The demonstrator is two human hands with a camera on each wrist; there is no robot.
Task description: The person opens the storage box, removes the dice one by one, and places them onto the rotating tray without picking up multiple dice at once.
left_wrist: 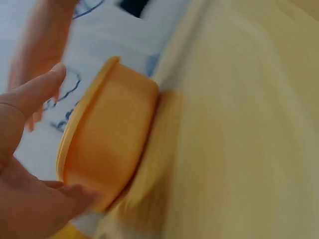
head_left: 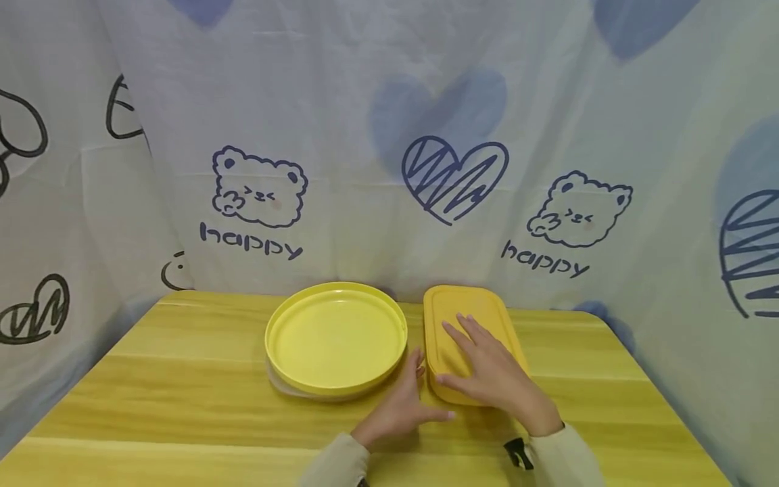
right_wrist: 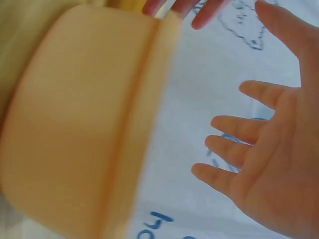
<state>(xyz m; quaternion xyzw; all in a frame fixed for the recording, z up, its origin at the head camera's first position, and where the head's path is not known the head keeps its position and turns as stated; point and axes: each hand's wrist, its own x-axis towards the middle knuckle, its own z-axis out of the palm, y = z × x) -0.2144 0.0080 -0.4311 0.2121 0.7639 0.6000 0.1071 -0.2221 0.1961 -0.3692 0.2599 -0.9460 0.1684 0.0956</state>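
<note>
An orange-yellow rectangular container with a lid (head_left: 465, 303) stands at the back of the table, right of its middle. Above its near part is my right hand (head_left: 499, 375), fingers spread; the right wrist view shows a gap between this palm (right_wrist: 274, 149) and the container (right_wrist: 70, 114). My left hand (head_left: 398, 406) is by the container's near left side, thumb pointing right and fingers reaching forward. In the left wrist view its fingertips come close to the container's wall (left_wrist: 114, 129); blur hides whether they touch. Neither hand holds anything.
Left of the container is a round yellow lid or tray (head_left: 337, 338) with a raised rim, on a paler base (head_left: 286, 387). The wood-patterned table (head_left: 170, 392) ends at a hanging white cloth (head_left: 353, 203) printed with hearts and bears, which also runs along both sides.
</note>
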